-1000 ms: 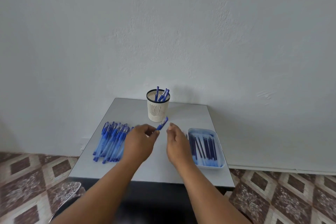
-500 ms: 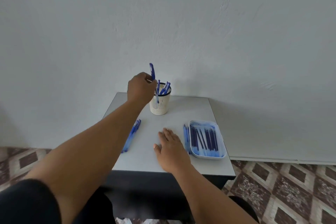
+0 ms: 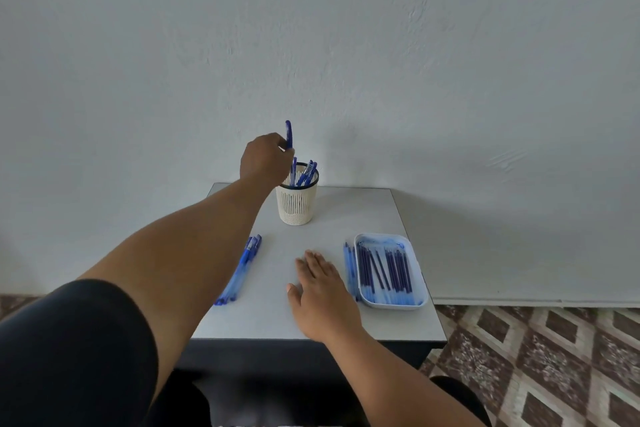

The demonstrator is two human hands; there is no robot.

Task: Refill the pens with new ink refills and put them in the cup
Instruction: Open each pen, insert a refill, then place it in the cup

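Slim blue plastic pen [image 3: 288, 134] stands upright, pinched in left hand [image 3: 265, 158] curled fingers, above the 9 o'clock rim of the cream perforated cup [image 3: 297, 204]; right hand [image 3: 320, 291] lies flat, fingers straight

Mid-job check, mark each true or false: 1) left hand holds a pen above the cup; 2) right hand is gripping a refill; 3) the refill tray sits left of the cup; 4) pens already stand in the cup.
1) True: the left hand holds a blue pen upright over the cup.
2) False: the right hand lies flat on the table, holding nothing.
3) False: the tray of refills lies to the cup's right, nearer the person.
4) True: several pens in the cup.
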